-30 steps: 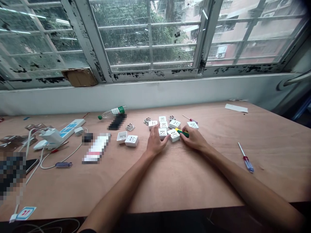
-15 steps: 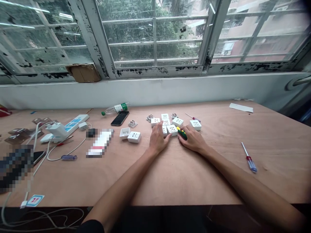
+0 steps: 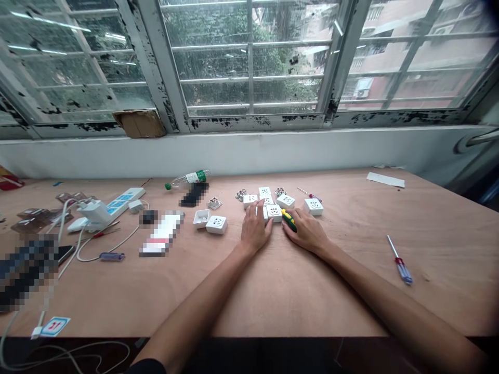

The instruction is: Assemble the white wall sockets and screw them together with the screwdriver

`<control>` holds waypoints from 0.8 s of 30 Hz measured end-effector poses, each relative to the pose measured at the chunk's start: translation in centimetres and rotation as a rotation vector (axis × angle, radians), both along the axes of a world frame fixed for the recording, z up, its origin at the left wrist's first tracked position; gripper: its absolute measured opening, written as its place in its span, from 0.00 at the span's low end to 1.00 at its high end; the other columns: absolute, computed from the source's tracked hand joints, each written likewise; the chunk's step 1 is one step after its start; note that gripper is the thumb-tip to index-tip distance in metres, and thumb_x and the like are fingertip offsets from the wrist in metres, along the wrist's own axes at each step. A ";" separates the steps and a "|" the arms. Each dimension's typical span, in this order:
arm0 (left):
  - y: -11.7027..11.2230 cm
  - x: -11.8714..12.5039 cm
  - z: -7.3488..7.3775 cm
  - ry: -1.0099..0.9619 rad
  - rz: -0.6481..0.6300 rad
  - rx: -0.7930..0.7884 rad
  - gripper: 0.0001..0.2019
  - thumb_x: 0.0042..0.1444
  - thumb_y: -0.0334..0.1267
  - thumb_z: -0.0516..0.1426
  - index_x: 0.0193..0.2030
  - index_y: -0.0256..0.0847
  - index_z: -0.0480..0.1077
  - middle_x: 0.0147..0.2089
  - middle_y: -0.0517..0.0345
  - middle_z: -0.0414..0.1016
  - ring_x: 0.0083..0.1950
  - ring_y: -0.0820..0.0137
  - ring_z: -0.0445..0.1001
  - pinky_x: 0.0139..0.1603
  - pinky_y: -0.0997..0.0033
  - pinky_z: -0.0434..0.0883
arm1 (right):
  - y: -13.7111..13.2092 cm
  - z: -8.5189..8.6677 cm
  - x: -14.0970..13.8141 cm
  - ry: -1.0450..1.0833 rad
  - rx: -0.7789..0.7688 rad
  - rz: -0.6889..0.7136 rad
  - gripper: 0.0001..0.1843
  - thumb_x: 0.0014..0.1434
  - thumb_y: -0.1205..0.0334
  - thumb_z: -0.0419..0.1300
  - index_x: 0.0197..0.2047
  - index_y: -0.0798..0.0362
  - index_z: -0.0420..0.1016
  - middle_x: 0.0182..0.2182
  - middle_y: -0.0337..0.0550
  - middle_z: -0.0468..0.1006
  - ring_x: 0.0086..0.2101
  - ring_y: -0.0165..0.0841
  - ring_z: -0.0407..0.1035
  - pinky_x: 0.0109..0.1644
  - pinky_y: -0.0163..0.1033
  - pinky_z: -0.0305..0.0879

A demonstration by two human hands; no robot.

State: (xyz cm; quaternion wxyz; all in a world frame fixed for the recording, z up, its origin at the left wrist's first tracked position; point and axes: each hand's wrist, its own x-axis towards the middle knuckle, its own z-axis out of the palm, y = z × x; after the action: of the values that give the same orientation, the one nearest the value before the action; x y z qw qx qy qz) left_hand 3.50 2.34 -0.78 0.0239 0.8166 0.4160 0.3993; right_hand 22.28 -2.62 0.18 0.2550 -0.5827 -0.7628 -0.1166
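White square power sockets [image 3: 274, 211] sit in a cluster on the table, several of them pushed together. At the cluster's front left lies my left hand [image 3: 255, 228], fingers stretched and thumb spread, touching a socket that it partly covers. On the right side, my right hand [image 3: 307, 228] is closed round a green-and-yellow tool handle [image 3: 289, 220], which lies against the front socket; its other end is hidden. Another socket [image 3: 286, 201] is just behind that hand, and one more [image 3: 313, 206] stands to its right. Metal socket inserts [image 3: 241, 195] rest behind the cluster.
Left of my hands are a socket [image 3: 216, 224], an open white box [image 3: 201, 218] and an insert [image 3: 214, 203]. A plastic bottle [image 3: 187, 179] lies near the wall. A power strip [image 3: 125, 202] with cables is farther left. A screwdriver [image 3: 401, 267] lies at the right.
The front sockets between my hands have turned slightly and now sit straighter. My right hand and the tool handle have shifted a little left. The view has tilted slightly up.
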 end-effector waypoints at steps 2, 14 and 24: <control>-0.1 0.1 0.0 0.025 -0.005 0.012 0.33 0.59 0.36 0.58 0.68 0.43 0.47 0.66 0.40 0.58 0.65 0.50 0.61 0.61 0.45 0.68 | -0.1 0.0 -0.1 -0.010 0.003 -0.003 0.18 0.65 0.55 0.50 0.54 0.54 0.68 0.43 0.53 0.76 0.40 0.45 0.70 0.40 0.46 0.63; -0.3 0.2 0.4 0.122 0.032 0.043 0.28 0.62 0.39 0.56 0.66 0.40 0.53 0.62 0.42 0.64 0.61 0.52 0.63 0.58 0.48 0.68 | -0.1 -0.1 -0.4 -0.027 0.009 -0.065 0.21 0.64 0.50 0.53 0.54 0.53 0.70 0.45 0.54 0.76 0.45 0.46 0.68 0.47 0.48 0.61; -0.4 0.2 0.6 0.149 0.056 0.073 0.21 0.66 0.40 0.51 0.64 0.41 0.58 0.60 0.42 0.67 0.61 0.53 0.64 0.58 0.50 0.65 | 0.2 0.0 0.0 0.065 0.097 -0.149 0.25 0.64 0.43 0.52 0.54 0.51 0.69 0.50 0.55 0.75 0.54 0.50 0.63 0.57 0.56 0.54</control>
State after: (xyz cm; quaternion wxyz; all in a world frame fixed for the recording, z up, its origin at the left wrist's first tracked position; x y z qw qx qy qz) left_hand 3.74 1.92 -0.21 -0.0481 0.8325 0.4243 0.3530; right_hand 22.26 -2.45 0.18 0.2983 -0.6284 -0.7019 -0.1531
